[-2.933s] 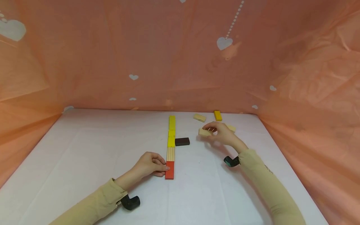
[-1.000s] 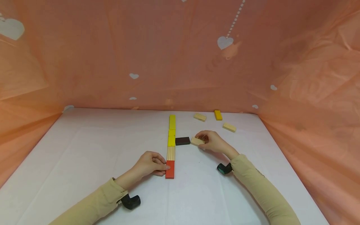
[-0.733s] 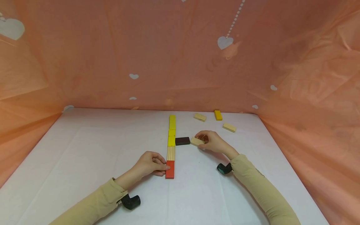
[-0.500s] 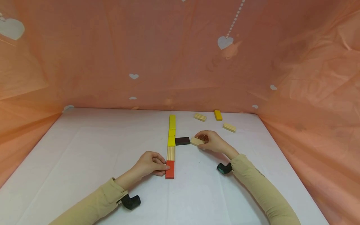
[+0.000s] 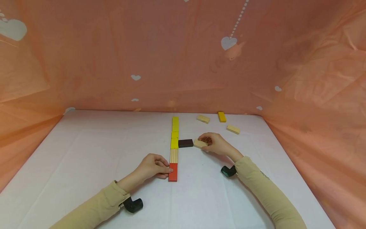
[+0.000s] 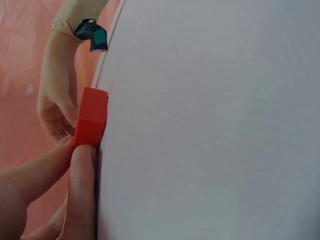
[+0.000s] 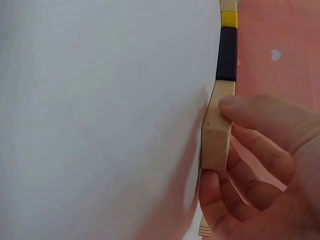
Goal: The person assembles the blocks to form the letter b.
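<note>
Head view puts the pale block (image 5: 199, 144) low on the white tabletop (image 5: 114, 136), its left end meeting the right end of the dark block (image 5: 186, 143) at a slight angle. The right hand (image 5: 219, 145) pinches it: in the right wrist view the thumb rests on one face, with bent fingers at the far end and side. For good placement, I'd judge that a light grip is best — turn the block gently until its long sides run true with the dark one, and press too softly to nudge its neighbour.

The dark block's other end sits against a column of yellow blocks (image 5: 174, 143), followed by a striped block (image 5: 173, 156) and, nearest the person, a red block (image 5: 173, 173). The left hand (image 5: 152, 166) holds the red block by its left edge, thumb on top — a useful steadying hold, provided it doesn't pull sideways.

Farther off, well apart from the column, lie a grained block (image 5: 203, 119), a deep-yellow block (image 5: 221, 117) and a light wooden block (image 5: 233, 129). Behind them hangs a pink sheet (image 5: 177, 57) with hearts.
</note>
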A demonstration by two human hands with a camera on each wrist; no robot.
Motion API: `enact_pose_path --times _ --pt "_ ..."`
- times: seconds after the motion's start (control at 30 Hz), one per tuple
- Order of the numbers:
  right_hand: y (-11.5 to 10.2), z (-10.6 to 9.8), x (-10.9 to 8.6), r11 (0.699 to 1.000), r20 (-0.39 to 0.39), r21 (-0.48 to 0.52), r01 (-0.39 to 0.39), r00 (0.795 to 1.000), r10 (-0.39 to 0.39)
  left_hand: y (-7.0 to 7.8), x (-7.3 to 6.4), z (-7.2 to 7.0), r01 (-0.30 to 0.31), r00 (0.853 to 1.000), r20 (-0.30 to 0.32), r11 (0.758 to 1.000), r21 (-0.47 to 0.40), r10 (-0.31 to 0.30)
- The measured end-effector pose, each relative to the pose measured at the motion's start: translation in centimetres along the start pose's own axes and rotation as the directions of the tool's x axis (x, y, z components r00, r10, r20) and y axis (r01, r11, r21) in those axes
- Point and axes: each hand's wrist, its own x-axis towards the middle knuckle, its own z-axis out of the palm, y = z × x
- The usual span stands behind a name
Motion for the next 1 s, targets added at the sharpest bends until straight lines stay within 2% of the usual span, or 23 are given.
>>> enact_pose_path --times 0.57,0.8,1.0 --pt "0.6 -0.8 0.0 0.998 0.011 0.005 0.056 0.998 -0.056 0.3 -0.1 0.2 0.005 1.0 -0.005 1.0 0.004 -0.005" --pt "-0.3 -3.2 -0.8 0.995 -0.003 0.048 0.084 0.996 -0.084 0.0 0.0 0.1 0.003 1.0 -0.013 1.0 0.025 -0.002" --pt "0.7 -5.9 -1.0 0.995 -0.072 0.059 0.082 0.994 -0.077 0.1 0.0 0.2 0.008 1.0 -0.017 1.0 0.024 -0.007"
